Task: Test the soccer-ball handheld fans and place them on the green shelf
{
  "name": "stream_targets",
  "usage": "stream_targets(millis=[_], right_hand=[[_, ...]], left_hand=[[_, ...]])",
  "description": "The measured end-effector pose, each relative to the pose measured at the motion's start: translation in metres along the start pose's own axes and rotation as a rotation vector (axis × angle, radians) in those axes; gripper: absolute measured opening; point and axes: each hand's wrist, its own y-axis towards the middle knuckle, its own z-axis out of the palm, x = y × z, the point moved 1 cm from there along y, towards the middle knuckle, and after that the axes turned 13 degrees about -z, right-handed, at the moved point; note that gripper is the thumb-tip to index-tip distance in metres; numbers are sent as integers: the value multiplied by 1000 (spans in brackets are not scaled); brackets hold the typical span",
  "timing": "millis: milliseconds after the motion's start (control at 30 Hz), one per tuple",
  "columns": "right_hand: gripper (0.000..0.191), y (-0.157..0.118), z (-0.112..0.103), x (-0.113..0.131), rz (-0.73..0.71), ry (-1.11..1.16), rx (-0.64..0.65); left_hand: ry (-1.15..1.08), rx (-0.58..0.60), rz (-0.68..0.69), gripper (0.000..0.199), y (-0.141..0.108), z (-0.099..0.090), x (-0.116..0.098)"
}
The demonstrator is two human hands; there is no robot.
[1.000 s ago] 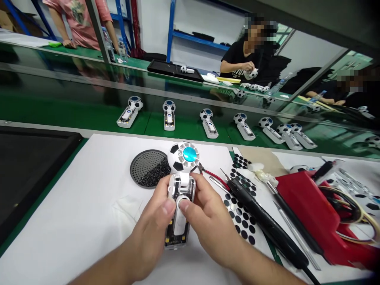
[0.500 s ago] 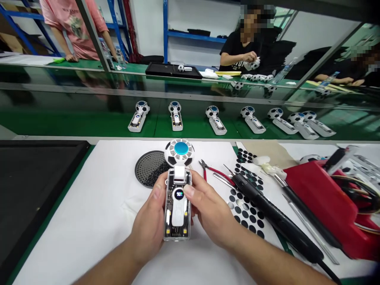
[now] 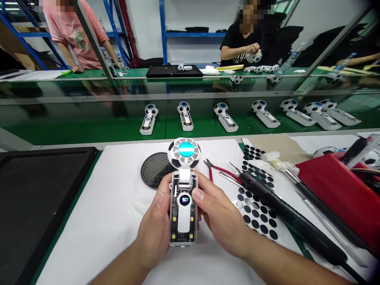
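Observation:
A handheld device [image 3: 184,209] with a clear body and a round football-patterned head is held upright above the white sheet [image 3: 103,221]. Its small round display reads 90, and a blue disc sits at the centre of the head. My left hand [image 3: 156,221] grips the left side of the body, thumb along the edge. On the right side my right hand [image 3: 221,213] grips it, thumb tip beside the display; its other fingers are partly hidden behind the body. Behind the device lies a round black dish [image 3: 154,170] of small dark pieces.
Red-handled cutters [image 3: 210,168], a black electric screwdriver [image 3: 279,206], sheets of black dots [image 3: 258,213] and a red holder [image 3: 335,190] lie right. A black tray [image 3: 38,198] is left. Several similar devices [image 3: 185,116] line the green belt; people work beyond.
The view has shifted, so the held device and both hands appear slightly right and lower. The blue disc now shows a bright glare. Both hands keep their grip.

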Motion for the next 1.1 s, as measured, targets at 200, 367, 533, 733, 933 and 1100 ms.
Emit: stream_targets(millis=[200,367,533,733,933,1100], right_hand=[[27,-4,3,3,-52,-55,22],[32,-4,3,-1,-57,-33,-32],[37,3,-12,3,-84,17,-159],[39,8,-18,12,-234,-181,-268],[44,17,-24,14,-237,-294,-230],[38,20,-37,2,-182,-646,-332]], left_hand=[[54,14,33,57,0,-1,-1],[87,34,13,62,-2,-6,-1],[281,118,-103,52,-2,-10,2],[366,94,-230,52,1,-3,0],[447,-216,-113,56,9,2,-23],[498,-581,92,41,48,-14,-90]])
